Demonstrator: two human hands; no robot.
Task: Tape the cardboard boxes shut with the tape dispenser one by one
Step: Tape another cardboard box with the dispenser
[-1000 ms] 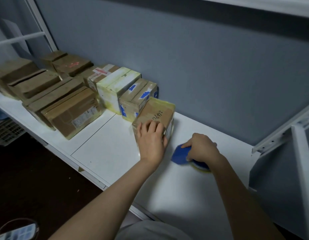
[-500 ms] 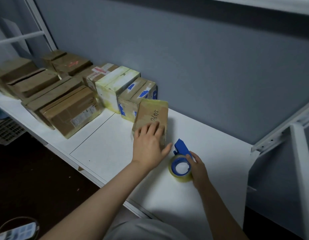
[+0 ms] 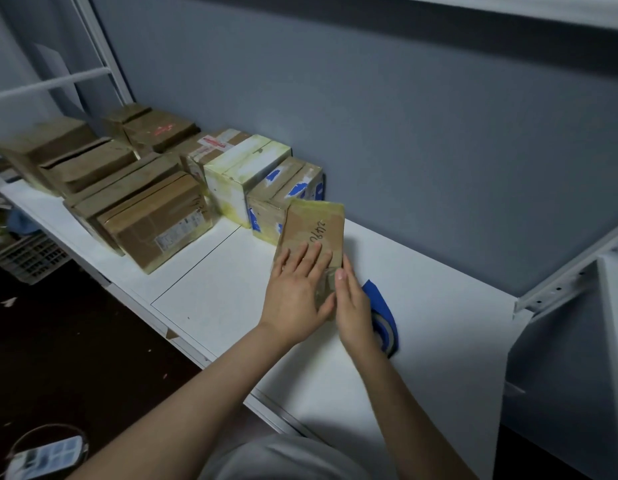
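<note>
A small cardboard box [image 3: 316,228] with handwritten numbers on its top stands on the white table [image 3: 231,292], just right of the row of boxes. My left hand [image 3: 297,292] lies flat on the near part of its top, fingers straight. My right hand [image 3: 352,306] presses with straight fingers against the box's near right side. The blue tape dispenser [image 3: 383,320] with its tape roll lies on the table right behind my right hand, partly hidden by it, and neither hand holds it.
Several cardboard boxes [image 3: 155,220] stand in a row along the grey wall to the left, some with yellowish tape or blue patches. A white shelf frame [image 3: 577,282] rises at the right. A plastic crate [image 3: 27,258] sits on the dark floor at left.
My right hand has let go of the tape dispenser, which now lies on the table, and has moved left onto the box's side. My left hand stays on the box top.
</note>
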